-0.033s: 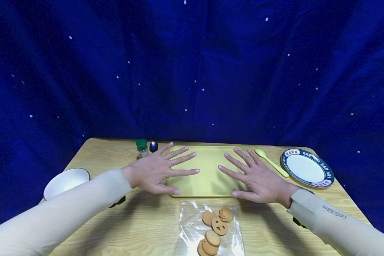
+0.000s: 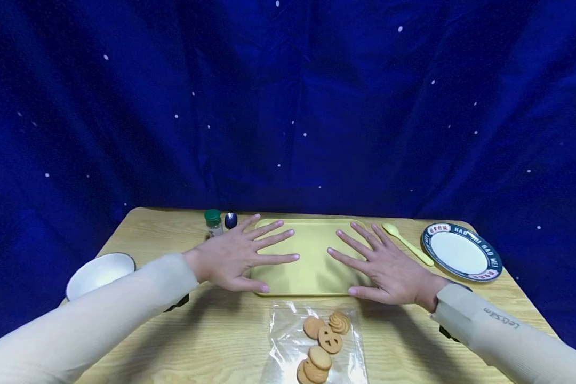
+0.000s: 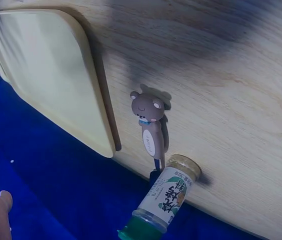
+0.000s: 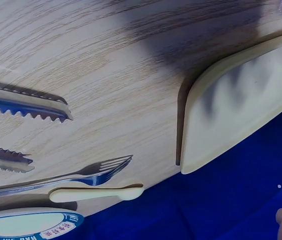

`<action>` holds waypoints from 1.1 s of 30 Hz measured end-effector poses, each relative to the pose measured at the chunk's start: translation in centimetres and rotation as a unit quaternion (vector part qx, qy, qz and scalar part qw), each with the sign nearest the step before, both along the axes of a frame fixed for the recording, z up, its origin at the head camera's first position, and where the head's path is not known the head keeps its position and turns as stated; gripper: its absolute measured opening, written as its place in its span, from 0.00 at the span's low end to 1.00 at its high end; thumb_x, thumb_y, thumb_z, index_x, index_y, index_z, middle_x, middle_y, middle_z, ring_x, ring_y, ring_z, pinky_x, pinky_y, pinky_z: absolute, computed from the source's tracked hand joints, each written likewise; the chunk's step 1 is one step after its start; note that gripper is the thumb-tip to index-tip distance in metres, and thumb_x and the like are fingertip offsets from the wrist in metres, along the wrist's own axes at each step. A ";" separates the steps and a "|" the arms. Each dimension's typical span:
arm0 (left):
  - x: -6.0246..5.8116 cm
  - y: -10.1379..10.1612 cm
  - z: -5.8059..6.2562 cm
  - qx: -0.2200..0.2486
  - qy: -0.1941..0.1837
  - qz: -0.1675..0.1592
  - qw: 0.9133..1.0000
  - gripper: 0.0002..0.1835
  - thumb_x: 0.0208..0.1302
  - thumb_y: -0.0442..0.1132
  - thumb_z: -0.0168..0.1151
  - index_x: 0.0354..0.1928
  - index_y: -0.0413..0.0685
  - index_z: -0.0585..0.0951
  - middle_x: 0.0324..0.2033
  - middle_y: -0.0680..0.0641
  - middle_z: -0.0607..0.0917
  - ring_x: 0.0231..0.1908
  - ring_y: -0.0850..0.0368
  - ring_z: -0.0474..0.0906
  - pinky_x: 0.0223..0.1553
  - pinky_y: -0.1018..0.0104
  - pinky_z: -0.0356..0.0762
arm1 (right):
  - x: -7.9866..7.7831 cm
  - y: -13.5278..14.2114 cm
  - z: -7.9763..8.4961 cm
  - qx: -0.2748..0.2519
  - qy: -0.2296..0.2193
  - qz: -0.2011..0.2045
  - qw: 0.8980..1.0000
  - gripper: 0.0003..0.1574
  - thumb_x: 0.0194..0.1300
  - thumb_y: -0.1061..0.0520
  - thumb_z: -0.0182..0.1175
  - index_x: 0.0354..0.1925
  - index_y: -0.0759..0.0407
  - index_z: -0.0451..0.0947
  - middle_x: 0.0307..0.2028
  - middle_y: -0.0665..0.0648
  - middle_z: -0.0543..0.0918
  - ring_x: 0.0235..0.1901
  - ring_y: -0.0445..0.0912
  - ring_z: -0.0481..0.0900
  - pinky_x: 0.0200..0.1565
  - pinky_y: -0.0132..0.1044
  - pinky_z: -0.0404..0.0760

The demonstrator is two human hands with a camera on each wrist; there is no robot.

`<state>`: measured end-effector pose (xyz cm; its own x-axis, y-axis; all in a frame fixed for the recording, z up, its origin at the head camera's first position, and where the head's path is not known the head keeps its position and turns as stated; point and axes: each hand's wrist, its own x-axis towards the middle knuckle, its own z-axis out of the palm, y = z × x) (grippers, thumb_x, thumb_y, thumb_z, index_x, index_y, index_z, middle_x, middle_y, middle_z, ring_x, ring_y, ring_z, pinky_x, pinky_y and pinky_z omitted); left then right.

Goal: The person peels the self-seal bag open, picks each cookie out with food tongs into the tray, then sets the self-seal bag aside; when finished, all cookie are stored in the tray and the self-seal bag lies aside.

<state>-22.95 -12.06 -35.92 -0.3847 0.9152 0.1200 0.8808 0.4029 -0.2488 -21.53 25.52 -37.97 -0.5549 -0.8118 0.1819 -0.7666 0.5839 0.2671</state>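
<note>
Palm down and fingers spread, my left hand (image 2: 232, 258) hovers by the left side of a yellow tray (image 2: 312, 266) and holds nothing. My right hand (image 2: 389, 264) has the same spread at the tray's right side, also without anything in it. Between the arms lies a clear plastic bag (image 2: 288, 341) with several cookies (image 2: 329, 340) on or in it; I cannot tell which. Beyond the left hand stands a green-capped seasoning bottle (image 3: 163, 197). Beside it is a spoon with a bear-shaped handle (image 3: 148, 112), partly hidden by the bottle in the left wrist view.
A white bowl (image 2: 101, 272) sits at the table's left, partly behind the left sleeve. To the right are a dark-rimmed plate (image 2: 458, 252), a pale yellow spoon (image 2: 408, 244), a metal fork (image 4: 98, 175) and serrated metal tongs (image 4: 26, 102). A blue curtain (image 2: 288, 106) hangs behind the table.
</note>
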 end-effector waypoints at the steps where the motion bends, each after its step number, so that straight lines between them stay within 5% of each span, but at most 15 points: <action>1: 0.0 0.0 -0.1 0.000 -0.001 0.000 1.000 0.40 0.64 0.73 0.43 0.75 0.77 0.47 0.78 0.50 0.45 0.77 0.46 0.42 0.72 0.32 0.44 | 0.0 0.0 -0.1 0.000 0.000 -0.001 1.000 0.48 0.64 0.24 0.46 0.75 0.34 0.46 0.78 0.54 0.43 0.76 0.62 0.42 0.74 0.54 0.21; 11: 0.3 0.2 -0.2 0.016 -0.008 0.005 1.000 0.38 0.65 0.72 0.43 0.75 0.76 0.48 0.77 0.49 0.51 0.77 0.46 0.47 0.71 0.34 0.48 | 0.2 -0.1 0.2 0.000 0.006 0.001 1.000 0.48 0.64 0.24 0.46 0.75 0.35 0.45 0.78 0.55 0.45 0.76 0.63 0.44 0.75 0.56 0.24; 15: 0.9 0.8 -0.3 0.025 -0.055 0.017 0.998 0.33 0.70 0.65 0.44 0.73 0.67 0.58 0.71 0.47 0.66 0.70 0.48 0.63 0.67 0.43 0.66 | 0.7 -0.2 0.7 -0.009 -0.036 -0.009 0.999 0.47 0.66 0.26 0.46 0.76 0.36 0.46 0.77 0.54 0.49 0.76 0.59 0.49 0.74 0.60 0.45; 18: 1.7 1.6 -0.5 0.028 -0.124 0.039 0.991 0.25 0.72 0.57 0.48 0.66 0.58 0.71 0.59 0.49 0.79 0.56 0.55 0.78 0.55 0.54 0.79 | 1.3 -0.4 1.2 -0.060 -0.133 -0.042 0.988 0.35 0.69 0.31 0.48 0.68 0.41 0.65 0.65 0.50 0.72 0.63 0.47 0.71 0.62 0.47 0.72; 20: 2.4 2.3 -0.7 0.039 -0.185 0.071 0.979 0.19 0.71 0.52 0.51 0.58 0.54 0.76 0.50 0.52 0.85 0.43 0.60 0.82 0.46 0.60 0.82 | 1.7 -0.6 1.5 -0.099 -0.219 -0.066 0.968 0.22 0.71 0.35 0.50 0.52 0.44 0.77 0.44 0.45 0.82 0.42 0.38 0.80 0.43 0.36 0.80; 23: 3.6 3.4 -1.6 0.062 -0.261 0.117 0.956 0.14 0.70 0.48 0.55 0.52 0.51 0.78 0.38 0.55 0.86 0.29 0.67 0.78 0.36 0.67 0.80 | 2.4 -0.7 1.4 -0.122 -0.329 -0.102 0.931 0.18 0.72 0.43 0.53 0.26 0.47 0.74 0.20 0.41 0.72 0.19 0.33 0.68 0.23 0.28 0.70; 26: 4.5 4.4 -2.3 0.076 -0.300 0.136 0.941 0.08 0.69 0.44 0.57 0.44 0.50 0.80 0.29 0.57 0.83 0.24 0.70 0.71 0.29 0.73 0.74 | 3.4 -0.7 0.9 -0.116 -0.429 -0.148 0.884 0.22 0.70 0.46 0.56 0.20 0.51 0.71 0.14 0.43 0.69 0.13 0.33 0.66 0.19 0.28 0.69; 30: 5.0 5.0 -2.9 0.087 -0.305 0.133 0.939 0.05 0.67 0.38 0.58 0.32 0.52 0.77 0.23 0.59 0.77 0.23 0.69 0.69 0.26 0.75 0.69 | 4.7 -0.9 -0.1 -0.144 -0.518 -0.216 0.815 0.22 0.68 0.48 0.59 0.20 0.58 0.71 0.13 0.50 0.73 0.10 0.39 0.73 0.17 0.36 0.78; 33: 5.3 5.0 -3.2 0.087 -0.307 0.141 0.937 0.07 0.66 0.37 0.59 0.29 0.52 0.76 0.22 0.59 0.74 0.23 0.68 0.67 0.25 0.75 0.68 | 5.5 -1.2 -1.0 -0.178 -0.552 -0.238 0.779 0.22 0.67 0.49 0.60 0.23 0.62 0.73 0.14 0.54 0.76 0.10 0.39 0.74 0.16 0.39 0.80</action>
<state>-17.70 -7.02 -39.14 -0.6538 0.7538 -0.0653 0.6885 0.6285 0.3619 -16.04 24.36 -38.99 -0.7562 -0.4725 -0.4526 -0.0885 0.7592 -0.6448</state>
